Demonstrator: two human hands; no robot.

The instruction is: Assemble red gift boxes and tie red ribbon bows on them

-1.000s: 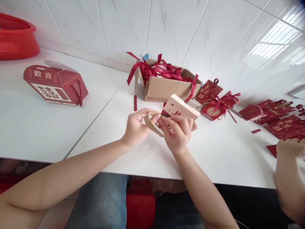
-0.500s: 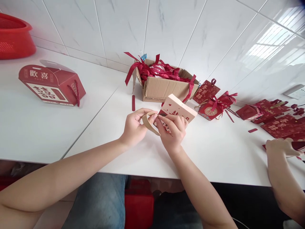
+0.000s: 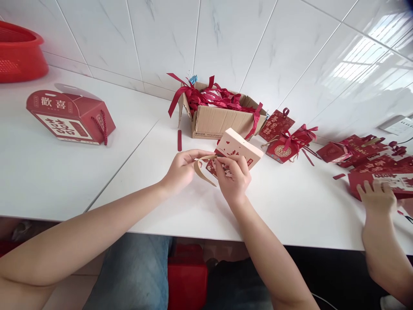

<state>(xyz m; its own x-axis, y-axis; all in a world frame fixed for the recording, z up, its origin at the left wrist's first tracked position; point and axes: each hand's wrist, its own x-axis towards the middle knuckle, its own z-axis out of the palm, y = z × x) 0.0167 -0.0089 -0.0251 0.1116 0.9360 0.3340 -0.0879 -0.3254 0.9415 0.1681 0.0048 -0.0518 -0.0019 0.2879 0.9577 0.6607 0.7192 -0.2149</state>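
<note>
Pink-and-red gift box [image 3: 240,148] is located at the middle of the white surface [image 3: 155,211], just in front of an open cardboard carton [image 3: 222,122]. It sits tilted between the person's two hands; whether its base touches the surface cannot be determined, as the right hand covers the lower part.

Right hand [image 3: 235,177]: fingers bent, thumb and forefinger pinched together on the upper end of a beige strap [image 3: 200,172] at the box's near edge. Left hand [image 3: 180,170]: partly curled, fingers reaching to the same edge, thumb beside the strap's curve; its exact grip is hidden. The strap bows out in a loop between the hands.

Red ribbons [image 3: 222,100] fill the carton, several trailing over its sides. A blue clip [image 3: 192,79] is fixed at its rear left corner. One flat red strip [image 3: 180,141] lies on the surface near the carton's left end.

To the left stands a red box with a rope handle [image 3: 69,118], with a red plastic basket [image 3: 24,58] behind it. Ribbon-tied red packages [image 3: 284,150] stand right of the carton. At far right, a co-worker's hand [image 3: 379,198] rests, fingers spread, on a red printed package [image 3: 395,183].
</note>
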